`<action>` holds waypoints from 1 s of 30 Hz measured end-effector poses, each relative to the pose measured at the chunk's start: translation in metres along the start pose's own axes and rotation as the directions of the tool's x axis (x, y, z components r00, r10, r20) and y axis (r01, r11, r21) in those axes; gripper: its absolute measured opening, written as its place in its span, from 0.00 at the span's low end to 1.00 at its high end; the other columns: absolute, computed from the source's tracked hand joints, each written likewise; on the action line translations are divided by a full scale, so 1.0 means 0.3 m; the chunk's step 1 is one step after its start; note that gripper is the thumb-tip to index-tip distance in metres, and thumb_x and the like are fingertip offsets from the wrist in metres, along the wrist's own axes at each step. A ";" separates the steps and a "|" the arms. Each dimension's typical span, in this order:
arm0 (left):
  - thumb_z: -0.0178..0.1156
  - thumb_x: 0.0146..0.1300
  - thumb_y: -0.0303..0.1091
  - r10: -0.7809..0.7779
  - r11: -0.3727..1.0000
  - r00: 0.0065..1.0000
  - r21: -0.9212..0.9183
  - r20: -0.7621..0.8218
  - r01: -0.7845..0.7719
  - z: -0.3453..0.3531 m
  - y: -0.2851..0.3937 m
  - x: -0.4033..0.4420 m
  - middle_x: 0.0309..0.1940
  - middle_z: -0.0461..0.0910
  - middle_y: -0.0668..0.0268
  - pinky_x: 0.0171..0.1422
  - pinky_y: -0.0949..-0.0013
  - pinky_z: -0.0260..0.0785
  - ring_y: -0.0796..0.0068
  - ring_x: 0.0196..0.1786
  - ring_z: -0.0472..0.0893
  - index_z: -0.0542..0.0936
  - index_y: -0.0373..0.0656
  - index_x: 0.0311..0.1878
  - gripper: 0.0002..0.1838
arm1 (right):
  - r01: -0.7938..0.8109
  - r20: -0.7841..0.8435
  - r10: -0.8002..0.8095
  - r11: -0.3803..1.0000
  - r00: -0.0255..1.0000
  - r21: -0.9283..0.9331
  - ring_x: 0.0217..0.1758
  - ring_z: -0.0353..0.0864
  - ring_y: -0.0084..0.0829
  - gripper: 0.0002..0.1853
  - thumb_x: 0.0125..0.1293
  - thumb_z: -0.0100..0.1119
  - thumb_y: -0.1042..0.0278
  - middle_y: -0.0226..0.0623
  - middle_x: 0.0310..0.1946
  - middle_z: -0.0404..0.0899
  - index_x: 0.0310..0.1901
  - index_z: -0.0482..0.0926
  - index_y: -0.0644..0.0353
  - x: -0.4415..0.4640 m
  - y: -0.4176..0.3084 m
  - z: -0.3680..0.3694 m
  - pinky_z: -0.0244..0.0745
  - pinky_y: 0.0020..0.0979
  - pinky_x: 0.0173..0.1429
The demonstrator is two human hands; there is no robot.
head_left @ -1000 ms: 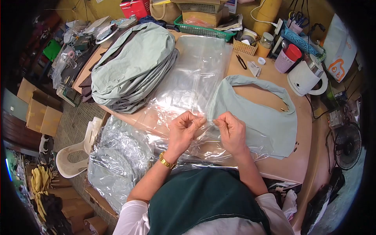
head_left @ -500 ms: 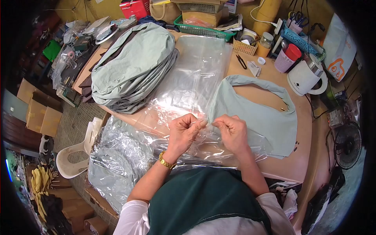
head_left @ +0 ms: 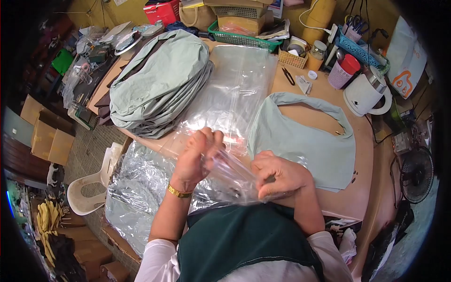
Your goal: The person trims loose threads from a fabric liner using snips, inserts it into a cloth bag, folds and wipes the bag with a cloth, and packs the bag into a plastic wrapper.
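A clear plastic bag [head_left: 235, 175] is stretched between my two hands, above the table's front edge. My left hand [head_left: 199, 152], with a gold watch at the wrist, is closed on its upper left part. On the right, my right hand [head_left: 277, 176] pinches the bag's other side, thumb and fingers bent together. Just beyond it lies a pale green cloth bag [head_left: 310, 141] with a wide shoulder strap, flat on the table. Behind my hands is a flat stack of clear plastic bags [head_left: 235, 84]. A pile of pale green cloth bags [head_left: 159, 80] rests to its left.
Plastic-wrapped green bags [head_left: 136, 188] lie at the lower left, beside a white chair [head_left: 89, 188]. Black snips [head_left: 288, 76], a pink cup [head_left: 340, 76] and a white kettle [head_left: 365, 94] stand or lie at the back right. A green basket [head_left: 244, 40] is at the back.
My hands, close together before, have moved apart. The left went left, the right came lower, and the clear bag is now stretched between them.
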State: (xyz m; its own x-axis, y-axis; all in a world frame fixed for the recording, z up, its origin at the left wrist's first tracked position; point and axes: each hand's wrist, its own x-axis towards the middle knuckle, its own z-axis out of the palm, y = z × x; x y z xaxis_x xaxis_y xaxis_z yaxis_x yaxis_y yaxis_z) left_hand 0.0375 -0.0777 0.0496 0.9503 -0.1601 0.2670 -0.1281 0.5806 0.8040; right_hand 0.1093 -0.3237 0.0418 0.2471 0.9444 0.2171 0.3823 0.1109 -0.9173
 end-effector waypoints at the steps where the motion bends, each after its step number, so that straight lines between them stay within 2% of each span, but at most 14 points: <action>1: 0.55 0.73 0.53 -0.064 0.982 0.998 -0.179 -0.024 0.059 0.007 0.029 -0.001 0.22 0.62 0.74 0.38 0.71 0.66 0.81 0.23 0.61 0.66 0.47 0.26 0.24 | 0.012 -0.008 -0.013 0.989 1.000 -0.144 0.37 0.72 0.25 0.11 0.57 0.72 0.61 0.27 0.26 0.75 0.25 0.81 0.56 -0.006 -0.009 -0.010 0.60 0.36 0.52; 4: 0.57 0.73 0.49 -0.126 0.920 0.988 -0.361 0.092 0.151 -0.035 0.049 -0.009 0.22 0.67 0.75 0.34 0.75 0.63 0.84 0.24 0.64 0.71 0.44 0.29 0.21 | 0.063 -0.291 -0.079 0.996 0.953 -0.063 0.38 0.73 0.26 0.10 0.57 0.71 0.60 0.26 0.26 0.76 0.27 0.81 0.54 -0.030 -0.038 -0.015 0.59 0.37 0.57; 6: 0.58 0.73 0.48 -0.327 0.704 0.911 0.708 0.253 0.056 -0.040 0.056 -0.020 0.24 0.75 0.71 0.31 0.74 0.64 0.83 0.24 0.70 0.79 0.40 0.34 0.19 | 0.162 -0.549 -0.057 0.976 0.834 0.145 0.40 0.75 0.27 0.09 0.57 0.71 0.60 0.25 0.27 0.76 0.28 0.82 0.53 -0.059 -0.033 -0.012 0.59 0.38 0.61; 9: 0.61 0.71 0.44 -0.232 0.826 0.970 0.543 0.075 0.155 -0.083 0.102 -0.033 0.24 0.77 0.69 0.31 0.75 0.64 0.82 0.25 0.72 0.80 0.38 0.33 0.18 | 0.197 -0.433 0.014 0.877 0.901 0.438 0.42 0.75 0.27 0.07 0.58 0.70 0.61 0.25 0.33 0.78 0.28 0.82 0.52 -0.084 -0.038 -0.024 0.59 0.38 0.62; 11: 0.62 0.71 0.42 -0.131 0.961 0.988 0.234 -0.082 0.147 -0.122 0.162 -0.035 0.23 0.76 0.68 0.30 0.75 0.64 0.82 0.25 0.73 0.79 0.38 0.31 0.17 | -0.392 0.090 0.425 0.884 0.901 -0.254 0.42 0.75 0.27 0.12 0.60 0.69 0.58 0.27 0.32 0.81 0.24 0.80 0.52 -0.063 -0.120 -0.050 0.57 0.39 0.64; 15: 0.60 0.72 0.42 -0.073 0.997 0.963 0.017 -0.259 0.080 -0.069 0.241 -0.039 0.21 0.73 0.69 0.29 0.77 0.64 0.83 0.25 0.71 0.76 0.40 0.28 0.18 | -0.071 0.051 0.080 0.984 0.995 -0.161 0.36 0.75 0.25 0.13 0.61 0.69 0.57 0.26 0.23 0.79 0.24 0.79 0.53 -0.062 -0.070 -0.038 0.59 0.39 0.62; 16: 0.60 0.72 0.43 -0.081 0.995 0.914 -0.093 -0.397 0.048 -0.052 0.242 -0.044 0.21 0.74 0.69 0.29 0.77 0.63 0.83 0.25 0.72 0.77 0.39 0.29 0.18 | 0.089 -0.294 -0.088 0.996 0.952 -0.011 0.34 0.76 0.25 0.12 0.61 0.69 0.58 0.26 0.22 0.78 0.26 0.80 0.54 -0.047 -0.080 -0.019 0.60 0.38 0.62; 18: 0.59 0.72 0.43 0.108 0.945 0.980 0.325 -0.169 -0.048 -0.116 0.239 -0.054 0.24 0.77 0.70 0.31 0.76 0.64 0.83 0.25 0.72 0.81 0.40 0.36 0.15 | 0.288 -0.613 -0.182 0.954 0.768 0.077 0.33 0.78 0.25 0.11 0.60 0.69 0.58 0.27 0.20 0.76 0.29 0.82 0.55 -0.071 -0.080 -0.005 0.61 0.37 0.61; 21: 0.56 0.74 0.42 -0.507 0.604 0.849 0.763 0.146 0.230 -0.147 0.271 -0.039 0.28 0.79 0.69 0.35 0.74 0.66 0.83 0.26 0.71 0.81 0.42 0.46 0.13 | 0.283 -0.636 0.136 0.812 0.760 0.511 0.37 0.81 0.28 0.10 0.60 0.69 0.61 0.30 0.25 0.79 0.27 0.82 0.57 -0.131 -0.086 -0.032 0.65 0.39 0.61; 22: 0.56 0.74 0.42 -0.509 0.604 0.848 0.763 0.147 0.230 -0.149 0.270 -0.043 0.28 0.79 0.69 0.35 0.74 0.66 0.83 0.26 0.71 0.81 0.42 0.46 0.13 | -0.107 -0.328 0.140 0.988 0.934 0.115 0.38 0.82 0.28 0.09 0.63 0.66 0.62 0.31 0.27 0.81 0.29 0.82 0.57 -0.109 -0.111 -0.053 0.67 0.41 0.60; 24: 0.58 0.73 0.43 -0.029 0.991 0.937 -0.133 -0.347 -0.018 -0.163 0.254 -0.056 0.31 0.78 0.68 0.33 0.74 0.64 0.83 0.30 0.72 0.80 0.41 0.49 0.14 | -0.303 -0.028 0.322 0.856 0.946 -0.418 0.38 0.82 0.29 0.09 0.66 0.64 0.63 0.33 0.29 0.82 0.31 0.82 0.57 -0.101 -0.109 -0.056 0.70 0.43 0.59; 26: 0.60 0.71 0.47 0.032 0.939 0.999 -0.343 -0.013 -0.034 -0.270 0.250 -0.057 0.37 0.76 0.68 0.32 0.75 0.64 0.83 0.35 0.73 0.79 0.41 0.51 0.18 | -0.049 -0.033 0.044 0.986 0.998 -0.162 0.31 0.79 0.25 0.12 0.65 0.64 0.63 0.26 0.25 0.79 0.25 0.76 0.52 -0.115 -0.030 -0.044 0.71 0.40 0.53; 28: 0.64 0.68 0.47 -0.183 0.966 0.972 0.210 0.149 0.150 -0.251 0.257 -0.077 0.33 0.75 0.71 0.31 0.77 0.61 0.84 0.32 0.72 0.80 0.40 0.50 0.20 | 0.088 -0.519 -0.031 0.993 0.854 0.085 0.31 0.78 0.25 0.09 0.64 0.65 0.64 0.26 0.25 0.79 0.28 0.78 0.54 -0.127 0.001 -0.056 0.71 0.37 0.47; 30: 0.67 0.66 0.42 -0.549 0.524 0.830 0.813 0.096 0.253 -0.173 0.274 -0.066 0.25 0.72 0.76 0.29 0.79 0.57 0.86 0.25 0.67 0.81 0.39 0.48 0.17 | 0.323 -0.872 0.050 0.917 0.486 0.232 0.31 0.77 0.25 0.07 0.64 0.66 0.66 0.26 0.26 0.79 0.31 0.80 0.57 -0.178 0.030 -0.074 0.71 0.35 0.41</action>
State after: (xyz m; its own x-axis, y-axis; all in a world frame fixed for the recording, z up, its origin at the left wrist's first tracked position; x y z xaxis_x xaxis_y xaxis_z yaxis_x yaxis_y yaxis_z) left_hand 0.0228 0.0145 0.0829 0.8318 -0.5287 -0.1691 -0.0575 -0.3851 0.9211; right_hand 0.1192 -0.3799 0.0292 0.9159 0.1946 0.3511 0.2237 0.4789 -0.8489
